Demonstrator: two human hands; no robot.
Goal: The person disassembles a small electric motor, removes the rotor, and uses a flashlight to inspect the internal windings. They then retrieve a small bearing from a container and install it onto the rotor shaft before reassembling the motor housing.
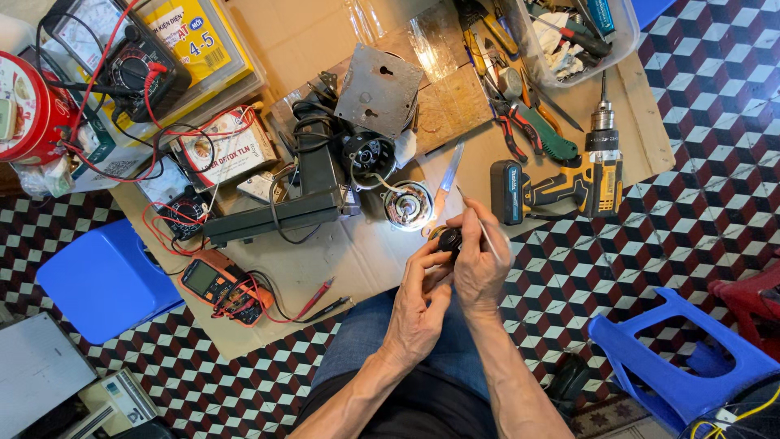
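over cardboard, both hands (447, 280) pinch a small round black part (450, 238).

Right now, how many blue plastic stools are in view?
2. One blue stool stands at the left, beside the cardboard mat. The other blue stool lies tipped at the lower right. More may sit outside the frame.

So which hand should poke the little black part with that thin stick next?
The right hand, probably. It already pinches the thin rod, whose lower end sits right by the small black part. The left hand is busy cradling that part from below, so it seems best left holding it.
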